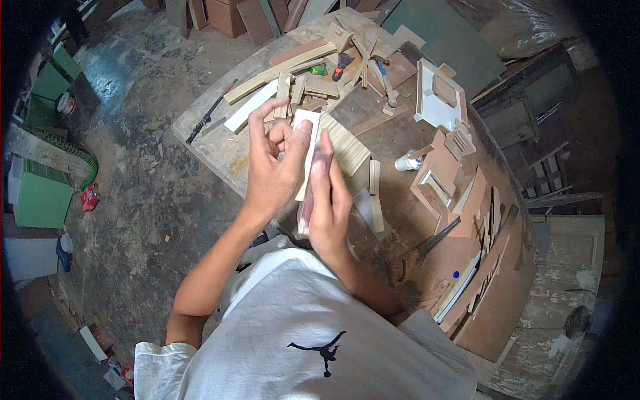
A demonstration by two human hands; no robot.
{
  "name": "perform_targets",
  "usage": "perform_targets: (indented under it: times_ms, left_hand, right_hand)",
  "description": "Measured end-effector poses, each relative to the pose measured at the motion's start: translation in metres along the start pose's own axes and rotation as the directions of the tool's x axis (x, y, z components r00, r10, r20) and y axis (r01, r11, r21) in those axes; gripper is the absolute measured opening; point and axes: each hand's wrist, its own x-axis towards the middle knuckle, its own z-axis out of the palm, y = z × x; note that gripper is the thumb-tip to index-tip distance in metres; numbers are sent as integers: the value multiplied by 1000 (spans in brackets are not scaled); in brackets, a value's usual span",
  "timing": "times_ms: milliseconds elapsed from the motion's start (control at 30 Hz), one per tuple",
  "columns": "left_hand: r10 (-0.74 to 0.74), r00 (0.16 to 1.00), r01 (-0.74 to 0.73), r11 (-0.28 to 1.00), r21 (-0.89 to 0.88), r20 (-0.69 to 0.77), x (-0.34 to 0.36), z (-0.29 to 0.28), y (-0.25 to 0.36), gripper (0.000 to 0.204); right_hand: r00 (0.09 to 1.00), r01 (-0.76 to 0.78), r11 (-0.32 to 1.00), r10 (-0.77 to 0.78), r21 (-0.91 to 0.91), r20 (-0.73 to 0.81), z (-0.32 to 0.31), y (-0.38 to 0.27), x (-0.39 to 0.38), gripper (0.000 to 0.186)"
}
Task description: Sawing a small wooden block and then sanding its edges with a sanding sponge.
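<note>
Head view: pair of bare hands, centre of field, raised above a cluttered worktable point(223, 147); clock directions read from these hands. Item, left hand point(275, 163): closed in a pinch, thumb flat on the face of a pale wooden strip point(309, 160), forefinger raised clear. Item, right hand point(328, 207): fingers closed round a narrow reddish-brown piece point(307, 208), just beside the strip (whether the two pieces touch cannot be told). Strip location: between the hands, tilted, upper end toward 12 o'clock. At 12, a small green packet point(319, 69); between 12 and 1, a tool with an orange and black handle point(343, 61). At 1, a hammer point(385, 80), its head blue. At 2, near, a striped pale board point(345, 143); farther along 2, a white panel point(437, 100) with wooden edging. At 3, a white container point(407, 162). At 4, a handsaw point(440, 238), blade pointing up toward 2. At 10, a long dark bar point(212, 112) near the table edge. At 6, the wearer's white shirt point(293, 300).
</note>
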Motion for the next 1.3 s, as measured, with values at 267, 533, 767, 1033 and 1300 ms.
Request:
perform_targets:
  times_ms: [267, 533, 767, 1033, 1300]
  left_hand:
    - [-1, 1000, 0, 998, 69, 10, -11, 0, -11, 19]
    - [8, 999, -10, 998, 62, 35, -11, 2, -15, 18]
    - [-10, 999, 7, 998, 55, 44, -18, 1, -20, 18]
    - [-32, 997, 28, 997, 73, 64, -27, 1, -22, 17]
    - [-18, 1000, 16, 997, 79, 25, -27, -5, -27, 17]
  right_hand:
    - [997, 72, 994, -73, -82, -7, -3, 10, 7, 52]
    - [997, 27, 1000, -26, 2, -75, -6, 14, 24, 56]
    - [954, -296, 942, 300, 159, 3, -11, -4, 39, 55]
    - [967, -248, 966, 251, 70, -48, -16, -4, 42, 60]
    - [967, -250, 968, 251, 30, -41, -11, -2, 36, 54]
